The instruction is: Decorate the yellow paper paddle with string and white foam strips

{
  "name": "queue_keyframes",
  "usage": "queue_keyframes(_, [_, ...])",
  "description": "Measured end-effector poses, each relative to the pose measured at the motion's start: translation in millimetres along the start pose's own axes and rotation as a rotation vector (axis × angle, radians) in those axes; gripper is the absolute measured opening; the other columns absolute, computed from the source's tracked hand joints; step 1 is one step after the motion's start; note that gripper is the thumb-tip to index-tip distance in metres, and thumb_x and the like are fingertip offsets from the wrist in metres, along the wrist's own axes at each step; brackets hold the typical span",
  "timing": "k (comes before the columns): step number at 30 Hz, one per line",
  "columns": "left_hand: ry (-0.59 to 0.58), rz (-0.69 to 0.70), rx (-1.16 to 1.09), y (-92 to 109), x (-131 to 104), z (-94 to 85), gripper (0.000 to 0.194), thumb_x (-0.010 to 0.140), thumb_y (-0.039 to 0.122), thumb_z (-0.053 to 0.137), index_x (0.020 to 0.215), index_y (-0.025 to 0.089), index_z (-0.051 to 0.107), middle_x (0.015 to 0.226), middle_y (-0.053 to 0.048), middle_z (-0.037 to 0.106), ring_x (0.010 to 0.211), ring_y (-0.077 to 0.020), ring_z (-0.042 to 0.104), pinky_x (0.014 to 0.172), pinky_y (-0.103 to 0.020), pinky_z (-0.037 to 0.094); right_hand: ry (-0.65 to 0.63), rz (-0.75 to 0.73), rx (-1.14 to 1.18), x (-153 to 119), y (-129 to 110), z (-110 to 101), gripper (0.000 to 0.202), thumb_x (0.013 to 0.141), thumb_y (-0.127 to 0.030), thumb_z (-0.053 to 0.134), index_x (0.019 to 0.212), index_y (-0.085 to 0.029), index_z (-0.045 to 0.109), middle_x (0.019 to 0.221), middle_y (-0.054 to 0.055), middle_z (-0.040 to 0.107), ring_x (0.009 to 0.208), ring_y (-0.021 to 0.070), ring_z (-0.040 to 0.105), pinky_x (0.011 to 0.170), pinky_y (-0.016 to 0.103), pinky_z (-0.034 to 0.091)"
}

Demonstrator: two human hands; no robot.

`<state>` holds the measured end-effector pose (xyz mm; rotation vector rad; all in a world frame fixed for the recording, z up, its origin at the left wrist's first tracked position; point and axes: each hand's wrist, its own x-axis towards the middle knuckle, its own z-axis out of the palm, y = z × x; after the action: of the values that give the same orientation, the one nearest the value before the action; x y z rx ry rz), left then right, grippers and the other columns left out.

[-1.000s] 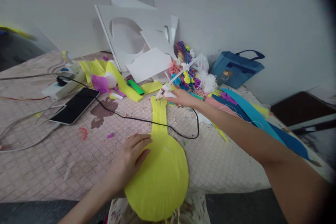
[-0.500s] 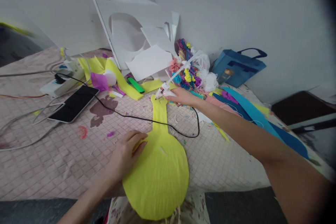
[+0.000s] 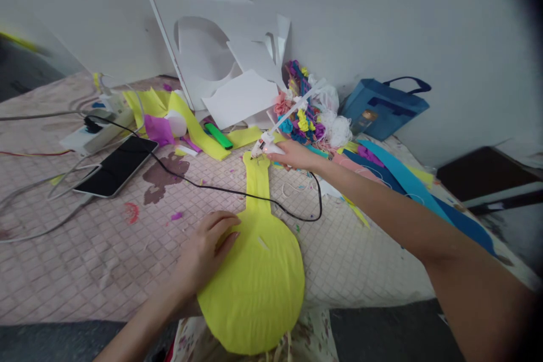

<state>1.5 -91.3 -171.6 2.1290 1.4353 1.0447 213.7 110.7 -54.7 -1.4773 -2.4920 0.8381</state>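
I have right hand (image 3: 292, 155) wrapped round white plastic glue gun (image 3: 263, 143); left hand (image 3: 208, 249) half-open, resting on yellow paper-covered paddle (image 3: 258, 294) overhanging table's (image 3: 360, 271) front edge.

Glue gun (image 3: 263, 145): no readable marking
Phone (image 3: 119, 167): no readable text
Blue bag (image 3: 392, 116): no readable lettering

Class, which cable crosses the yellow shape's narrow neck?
The black cable; it alone crosses the yellow shape, while the pale cables lie farther left, near the phone.
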Motion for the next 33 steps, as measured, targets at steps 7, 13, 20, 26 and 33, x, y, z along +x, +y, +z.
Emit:
queue_keyframes(7, [0.023, 0.018, -0.007, -3, -1, 2.2, 0.019, 0.092, 0.019, 0.049, 0.110, 0.021, 0.057, 0.113, -0.009, 0.059, 0.105, -0.0219, 0.058, 0.088, -0.041, 0.052, -0.006, -0.006, -0.009, 1, -2, 0, 0.029, 0.085, -0.039, 0.057, 0.067, -0.019, 0.047, 0.052, 0.001, 0.052, 0.042, 0.0109, 0.049, 0.038, 0.022, 0.035])
queue_keyframes(13, [-0.058, 0.168, 0.009, -1, 3, 1.1, 0.024, 0.092, 0.014, 0.049, 0.113, 0.020, 0.058, 0.124, -0.009, 0.061, 0.120, -0.0235, 0.052, 0.099, -0.047, 0.046, -0.054, 0.001, -0.073, 5, -7, -1, 0.027, 0.087, -0.033, 0.054, 0.066, -0.018, 0.045, 0.050, -0.001, 0.050, 0.041, 0.0100, 0.049, 0.038, 0.021, 0.034])
queue_keyframes(20, [-0.100, 0.192, 0.050, -2, 3, 1.5, 0.026, 0.093, 0.017, 0.049, 0.117, 0.019, 0.060, 0.125, -0.009, 0.062, 0.121, -0.0242, 0.051, 0.100, -0.049, 0.046, -0.119, 0.015, -0.111, 16, -19, -7, 0.028, 0.085, -0.030, 0.057, 0.063, -0.019, 0.042, 0.046, -0.003, 0.046, 0.037, 0.0105, 0.047, 0.037, 0.022, 0.035])
queue_keyframes(26, [-0.099, 0.202, 0.044, -5, 2, 4.7, 0.025, 0.093, 0.017, 0.048, 0.115, 0.018, 0.061, 0.125, -0.010, 0.061, 0.122, -0.0241, 0.050, 0.100, -0.048, 0.046, -0.175, 0.060, -0.099, 25, -24, -14, 0.022, 0.086, -0.027, 0.056, 0.069, -0.018, 0.044, 0.050, -0.003, 0.047, 0.036, 0.0085, 0.044, 0.034, 0.020, 0.034])
queue_keyframes(33, [-0.136, 0.212, 0.103, -2, 5, 0.9, 0.025, 0.093, 0.016, 0.048, 0.116, 0.017, 0.059, 0.127, -0.010, 0.060, 0.123, -0.0239, 0.050, 0.101, -0.046, 0.044, -0.271, 0.128, -0.085, 30, -21, -21, 0.023, 0.089, -0.029, 0.053, 0.072, -0.017, 0.043, 0.051, -0.005, 0.045, 0.036, 0.0057, 0.040, 0.033, 0.018, 0.033])
